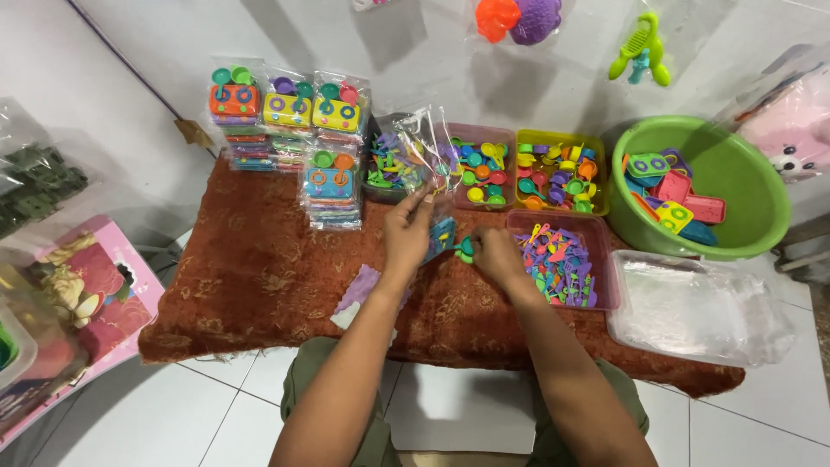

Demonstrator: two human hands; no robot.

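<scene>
Both my forearms reach up from the lower middle of the frame. My left hand pinches a clear plastic bag open and upright, so pieces can go in. My right hand is closed on a small green toy spoon, beside the tray of mixed utensils.

Rust-brown rug with faint gold floral pattern, bright green basin, pink tray, yellow tray, white floor tiles

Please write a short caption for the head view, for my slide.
Left hand holds a clear bag; right hand holds a green toy over a brown mat.
</scene>
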